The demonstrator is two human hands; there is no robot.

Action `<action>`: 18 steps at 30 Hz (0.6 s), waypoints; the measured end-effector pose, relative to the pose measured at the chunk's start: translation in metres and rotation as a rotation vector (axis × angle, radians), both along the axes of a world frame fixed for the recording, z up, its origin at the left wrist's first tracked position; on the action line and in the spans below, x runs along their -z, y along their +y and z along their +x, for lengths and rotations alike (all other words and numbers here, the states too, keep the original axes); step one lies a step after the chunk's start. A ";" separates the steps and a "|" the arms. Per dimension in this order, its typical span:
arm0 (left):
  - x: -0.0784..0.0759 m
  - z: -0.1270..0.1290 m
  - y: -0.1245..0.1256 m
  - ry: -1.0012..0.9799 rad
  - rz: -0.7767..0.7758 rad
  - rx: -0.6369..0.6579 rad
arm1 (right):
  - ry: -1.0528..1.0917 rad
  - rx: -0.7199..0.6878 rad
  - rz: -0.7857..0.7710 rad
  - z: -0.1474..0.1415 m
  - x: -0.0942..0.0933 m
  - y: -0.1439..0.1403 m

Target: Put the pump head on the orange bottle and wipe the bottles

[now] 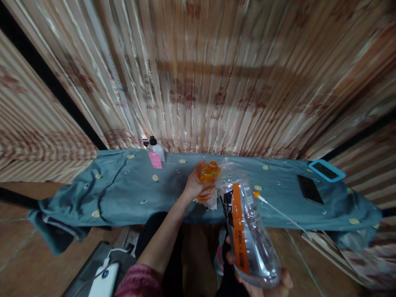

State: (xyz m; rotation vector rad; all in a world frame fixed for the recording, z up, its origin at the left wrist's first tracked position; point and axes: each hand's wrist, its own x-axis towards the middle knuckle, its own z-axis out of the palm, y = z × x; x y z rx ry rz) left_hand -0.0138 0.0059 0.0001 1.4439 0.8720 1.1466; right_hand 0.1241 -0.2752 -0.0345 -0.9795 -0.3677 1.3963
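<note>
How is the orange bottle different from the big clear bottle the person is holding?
The orange bottle is small and orange all over; the big clear bottle is much larger, see-through, with an orange and black label. The left hand grips the orange bottle over the blue-green cloth; the right hand holds the big clear bottle by its base, tilted toward the small one. Both are plastic bottles held in hands.

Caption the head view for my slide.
Left hand grips an orange bottle over the blue-clothed table; right hand tilts a clear bottle.
</note>
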 end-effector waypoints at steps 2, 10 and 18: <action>-0.005 -0.008 -0.004 -0.003 -0.001 -0.016 | 0.210 0.068 -0.020 -0.002 -0.003 0.001; -0.022 -0.052 -0.069 -0.116 -0.082 -0.020 | 0.152 -0.015 0.044 -0.019 -0.008 0.023; -0.041 -0.070 -0.115 -0.315 -0.142 0.153 | -0.008 -0.132 0.171 -0.042 0.004 0.059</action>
